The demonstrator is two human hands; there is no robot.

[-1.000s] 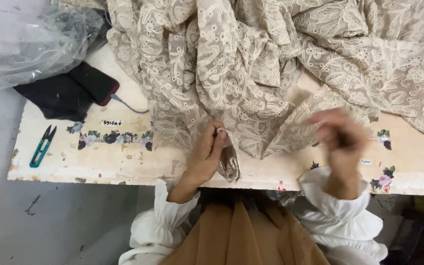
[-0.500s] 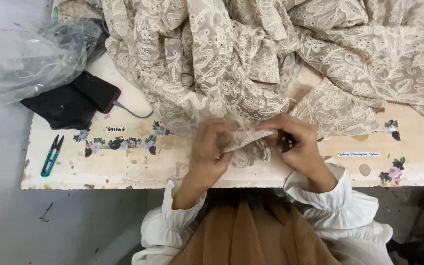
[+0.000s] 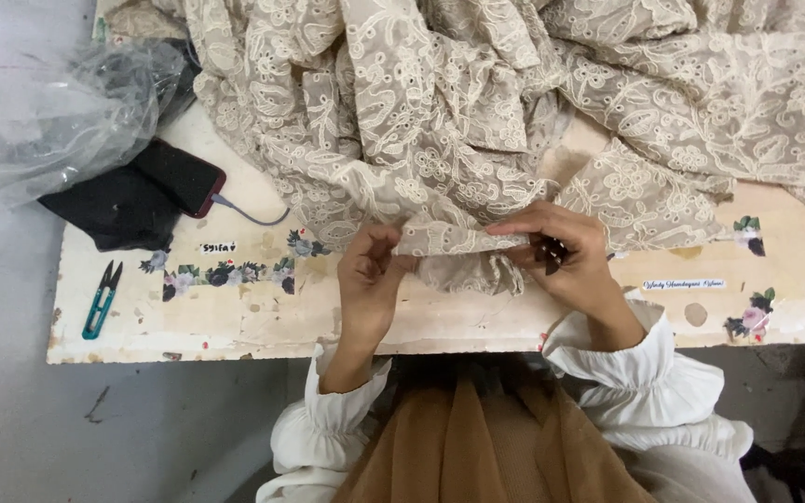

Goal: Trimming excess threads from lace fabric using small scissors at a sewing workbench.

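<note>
Head view: both hands at the near edge of the bench (image 3: 235, 321), holding a folded edge of beige lace fabric (image 3: 440, 237) taut between them. Left hand (image 3: 370, 275) grip pinched shut on the fold's left end; right hand (image 3: 561, 256) clamped on the other end, w/ a small dark item tucked in the fingers — can't tell what. Step looks like inspecting/working the edge. Thread snips (image 3: 100, 298) lie far left, phone (image 3: 179, 177) nearby — a trim would need a reach across.
</note>
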